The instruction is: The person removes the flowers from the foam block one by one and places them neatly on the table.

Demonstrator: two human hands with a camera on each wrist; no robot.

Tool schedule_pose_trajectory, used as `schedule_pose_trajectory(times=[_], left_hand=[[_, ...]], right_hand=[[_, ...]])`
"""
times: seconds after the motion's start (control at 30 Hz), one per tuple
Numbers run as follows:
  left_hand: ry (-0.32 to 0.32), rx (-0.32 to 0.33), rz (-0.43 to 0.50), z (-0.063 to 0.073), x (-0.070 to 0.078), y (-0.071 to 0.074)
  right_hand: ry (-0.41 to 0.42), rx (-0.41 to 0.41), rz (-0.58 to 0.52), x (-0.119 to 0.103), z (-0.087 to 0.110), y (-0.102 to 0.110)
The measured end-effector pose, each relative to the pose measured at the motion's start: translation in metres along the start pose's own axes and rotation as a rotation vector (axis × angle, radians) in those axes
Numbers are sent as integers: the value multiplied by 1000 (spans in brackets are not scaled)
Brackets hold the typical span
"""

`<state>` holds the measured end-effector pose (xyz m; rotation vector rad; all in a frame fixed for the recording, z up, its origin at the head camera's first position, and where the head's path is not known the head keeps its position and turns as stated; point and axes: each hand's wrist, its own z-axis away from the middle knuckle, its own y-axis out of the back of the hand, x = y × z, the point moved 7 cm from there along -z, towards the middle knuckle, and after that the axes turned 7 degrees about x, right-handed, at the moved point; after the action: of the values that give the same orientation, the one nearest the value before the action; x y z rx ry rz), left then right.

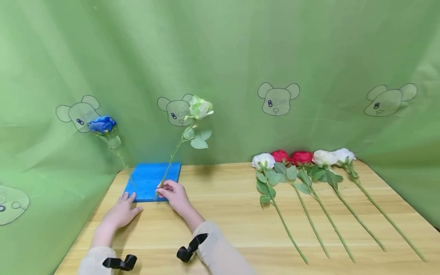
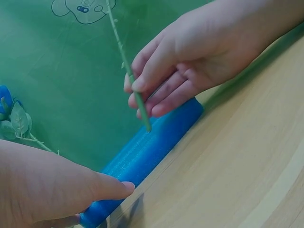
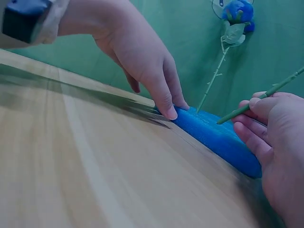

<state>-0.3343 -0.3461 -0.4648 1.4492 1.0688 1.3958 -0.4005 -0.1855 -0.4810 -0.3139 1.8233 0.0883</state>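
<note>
My right hand (image 1: pixel 174 196) pinches the lower stem of a pale green-white artificial rose (image 1: pixel 200 108) between thumb and fingers. The stem leans, its bloom up and to the right. In the right wrist view the stem's bottom tip (image 3: pixel 222 121) hovers close above a blue foam block (image 3: pixel 213 141); whether it touches is hard to tell. At the block's near left corner rests my left hand (image 1: pixel 121 212), fingers fairly straight, thumb (image 2: pixel 124 188) against the front side. A blue rose (image 1: pixel 103 124) stands tilted left, its stem in the block's left part.
Several white and red roses lie in a row on the right of the wooden table (image 1: pixel 220 214), among them a white rose (image 1: pixel 263 161) and a red rose (image 1: pixel 301 157), stems toward the front. Behind the table hangs a green curtain (image 1: pixel 227 49) with bear outlines.
</note>
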Motion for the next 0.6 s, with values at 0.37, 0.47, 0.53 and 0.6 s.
schedule_pose_trajectory(times=[0.37,0.47,0.53,0.6], left_hand=[[-2,-11,-12,2,-2,0],[-4,-7,-10,2,-2,0],[-5,-4,-9,1,-1,-1],[-6,-1,-8,1,-1,0]], right_hand=[[-39,30,-44,-6,23,17],[-45,29,-50,-8,29,21],[-50,23,-49,-10,33,23],[-55,16,-50,-12,37,26]])
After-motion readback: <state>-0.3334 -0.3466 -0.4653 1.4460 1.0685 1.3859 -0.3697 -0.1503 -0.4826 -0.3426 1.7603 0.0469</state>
